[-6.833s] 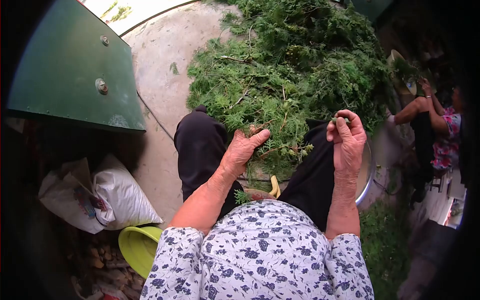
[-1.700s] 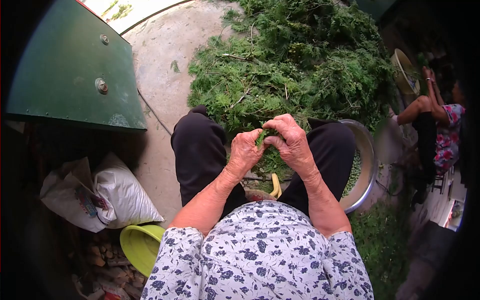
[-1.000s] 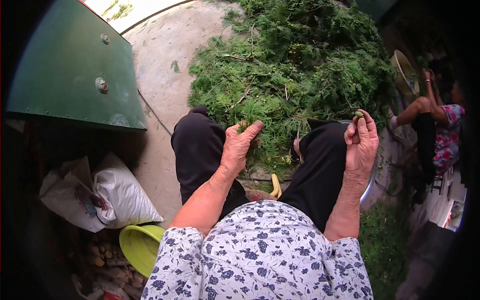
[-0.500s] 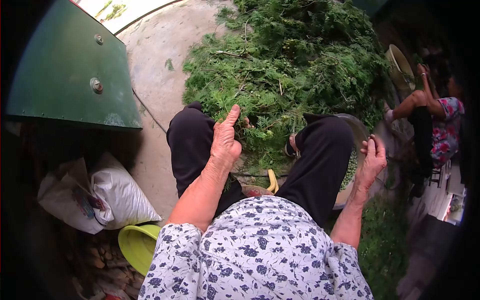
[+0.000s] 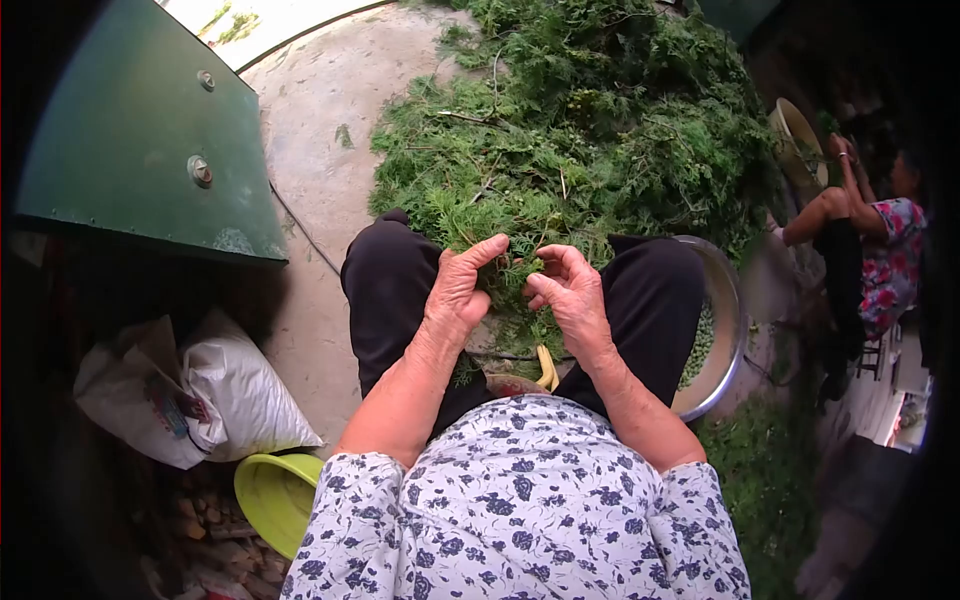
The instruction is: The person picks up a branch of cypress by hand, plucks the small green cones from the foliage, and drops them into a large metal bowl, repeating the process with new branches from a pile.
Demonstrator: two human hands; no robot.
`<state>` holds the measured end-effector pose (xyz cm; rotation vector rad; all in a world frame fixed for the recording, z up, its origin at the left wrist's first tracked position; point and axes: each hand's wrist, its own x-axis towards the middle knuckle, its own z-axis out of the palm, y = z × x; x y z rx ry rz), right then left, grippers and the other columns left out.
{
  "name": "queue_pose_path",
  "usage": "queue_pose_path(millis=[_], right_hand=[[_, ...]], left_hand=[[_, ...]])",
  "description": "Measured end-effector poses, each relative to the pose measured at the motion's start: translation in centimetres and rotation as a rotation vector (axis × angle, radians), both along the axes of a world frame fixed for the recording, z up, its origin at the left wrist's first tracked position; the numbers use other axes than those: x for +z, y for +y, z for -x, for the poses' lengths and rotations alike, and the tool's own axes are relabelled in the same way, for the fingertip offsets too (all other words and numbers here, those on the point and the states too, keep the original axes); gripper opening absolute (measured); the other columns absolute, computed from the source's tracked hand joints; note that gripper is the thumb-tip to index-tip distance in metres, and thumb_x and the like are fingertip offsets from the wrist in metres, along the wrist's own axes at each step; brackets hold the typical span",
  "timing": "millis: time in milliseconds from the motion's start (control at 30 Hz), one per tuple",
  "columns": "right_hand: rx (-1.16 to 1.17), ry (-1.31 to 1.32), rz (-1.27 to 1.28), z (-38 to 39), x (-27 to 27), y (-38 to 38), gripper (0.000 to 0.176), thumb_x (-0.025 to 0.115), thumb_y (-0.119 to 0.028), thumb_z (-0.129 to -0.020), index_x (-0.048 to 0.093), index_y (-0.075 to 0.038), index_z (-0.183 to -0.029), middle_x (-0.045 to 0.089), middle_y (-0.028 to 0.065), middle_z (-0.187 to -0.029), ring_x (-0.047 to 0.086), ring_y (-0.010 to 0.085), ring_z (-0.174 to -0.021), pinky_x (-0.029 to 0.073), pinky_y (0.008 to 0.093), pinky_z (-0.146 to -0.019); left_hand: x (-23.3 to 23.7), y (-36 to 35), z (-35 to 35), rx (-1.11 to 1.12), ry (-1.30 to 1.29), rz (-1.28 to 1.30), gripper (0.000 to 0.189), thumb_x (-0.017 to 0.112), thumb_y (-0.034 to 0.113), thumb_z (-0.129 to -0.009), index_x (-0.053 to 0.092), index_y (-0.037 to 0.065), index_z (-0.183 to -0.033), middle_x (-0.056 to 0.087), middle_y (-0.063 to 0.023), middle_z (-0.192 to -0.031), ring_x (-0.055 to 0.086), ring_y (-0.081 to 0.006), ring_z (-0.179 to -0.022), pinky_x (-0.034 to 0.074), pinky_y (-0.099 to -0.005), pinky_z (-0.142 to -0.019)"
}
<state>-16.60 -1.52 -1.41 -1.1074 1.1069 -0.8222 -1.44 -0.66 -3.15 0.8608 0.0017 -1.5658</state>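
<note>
My left hand [image 5: 463,288] is closed around a green evergreen sprig [image 5: 517,272], its thumb stretched along the top. From the other side my right hand [image 5: 575,305] pinches at the same sprig with thumb and fingertips; the exact bit between them is too small to make out. Both hands are between my knees, just in front of a large heap of cut evergreen branches [image 5: 560,150]. Beside my right knee stands a round metal basin [image 5: 738,335] with small green cones or berries [image 5: 701,345] in it, partly hidden by my leg.
A green metal box [image 5: 140,140] stands at left, above white sacks [image 5: 245,385] and a yellow-green basin [image 5: 268,500]. Something yellow [image 5: 546,368] lies between my legs. On the right another person [image 5: 885,250] sits by a tilted tan basin [image 5: 797,135].
My right hand has swung in from beside the metal basin to the sprig in my left hand. My left hand has stayed nearly in place, its thumb now tipped further right.
</note>
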Motion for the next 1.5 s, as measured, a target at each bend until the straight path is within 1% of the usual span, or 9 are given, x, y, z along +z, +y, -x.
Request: queue_pose_path(millis=[67,267,467,767,900,1000,1233,1367,1500], right_hand=[[-0.008,0.011,0.077,0.0,-0.3,-0.2,0.030,0.060,-0.007,-0.083,0.048,0.001,-0.109,0.056,0.0070,-0.088,0.060,0.0108,-0.068,0.048,0.0195,-0.051],[-0.004,-0.213,-0.119,0.5,0.8,-0.7,0.021,0.055,-0.003,-0.085,0.052,0.001,-0.106,0.057,0.0039,-0.087,0.057,0.0083,-0.069,0.047,0.0200,-0.056],[-0.017,-0.145,-0.101,0.9,1.2,-1.3,0.024,0.057,-0.009,-0.086,0.054,0.001,-0.107,0.057,0.0006,-0.084,0.052,0.0054,-0.067,0.040,0.0169,-0.056],[0.007,0.105,0.174,0.5,-0.6,-1.2,0.026,0.065,-0.010,-0.080,0.057,0.002,-0.102,0.056,-0.0017,-0.073,0.050,0.0035,-0.063,0.040,0.0179,-0.053],[0.022,-0.035,-0.088,0.6,1.0,-1.3,0.017,0.064,-0.010,-0.080,0.057,0.000,-0.093,0.054,-0.0018,-0.068,0.049,0.0038,-0.055,0.040,0.0177,-0.048],[0.047,-0.384,-0.386,1.4,0.3,-1.9,0.014,0.062,-0.010,-0.083,0.056,-0.001,-0.092,0.055,0.0004,-0.071,0.052,0.0071,-0.057,0.040,0.0189,-0.047],[-0.091,-0.696,-0.417,2.6,0.5,-2.6,0.013,0.054,-0.007,-0.085,0.053,-0.002,-0.097,0.055,0.0047,-0.079,0.054,0.0149,-0.064,0.043,0.0253,-0.054],[-0.077,-0.617,-0.350,2.2,0.0,-3.0,0.014,0.051,-0.005,-0.086,0.053,-0.001,-0.099,0.055,0.0051,-0.082,0.057,0.0144,-0.070,0.043,0.0236,-0.053],[-0.089,-0.553,-0.338,0.9,-0.9,-3.0,0.028,0.057,-0.025,-0.089,0.053,-0.002,-0.104,0.053,0.0013,-0.080,0.052,0.0103,-0.062,0.041,0.0216,-0.051]], left_hand=[[-0.6,0.1,-0.3,-0.032,0.005,-0.010,0.018,0.072,0.004,-0.070,0.063,0.002,-0.085,0.063,-0.0034,-0.078,0.060,-0.0139,-0.069,0.050,-0.0295,-0.063],[0.1,0.4,-0.3,-0.155,-0.088,0.082,0.025,0.066,-0.005,-0.065,0.063,-0.001,-0.089,0.064,-0.0053,-0.082,0.061,-0.0155,-0.072,0.050,-0.0299,-0.068],[0.8,0.5,0.7,-0.314,-0.402,0.196,0.024,0.065,-0.003,-0.067,0.063,-0.003,-0.091,0.065,-0.0066,-0.085,0.061,-0.0130,-0.073,0.049,-0.0270,-0.068],[0.5,0.6,1.7,-0.227,-0.376,0.172,0.021,0.066,-0.002,-0.069,0.064,-0.004,-0.090,0.066,-0.0073,-0.082,0.062,-0.0127,-0.067,0.050,-0.0251,-0.061],[-0.1,0.7,1.0,-0.282,-0.293,0.188,0.023,0.066,-0.003,-0.069,0.063,-0.004,-0.091,0.066,-0.0087,-0.084,0.062,-0.0140,-0.068,0.051,-0.0259,-0.061],[0.7,0.7,0.9,-0.312,-0.152,0.141,0.023,0.066,-0.004,-0.069,0.062,-0.005,-0.092,0.065,-0.0089,-0.085,0.063,-0.0155,-0.068,0.052,-0.0263,-0.062],[1.1,0.7,0.9,-0.213,-0.191,0.116,0.024,0.068,-0.002,-0.067,0.064,-0.001,-0.091,0.065,-0.0059,-0.082,0.061,-0.0137,-0.074,0.051,-0.0292,-0.070],[0.7,0.6,1.0,-0.174,-0.287,0.082,0.023,0.068,0.002,-0.069,0.063,0.001,-0.092,0.063,-0.0033,-0.081,0.060,-0.0127,-0.071,0.050,-0.0281,-0.068],[1.3,0.8,1.2,-0.155,-0.226,0.102,0.025,0.068,0.003,-0.071,0.061,0.003,-0.095,0.063,-0.0029,-0.082,0.059,-0.0124,-0.072,0.050,-0.0273,-0.067]])
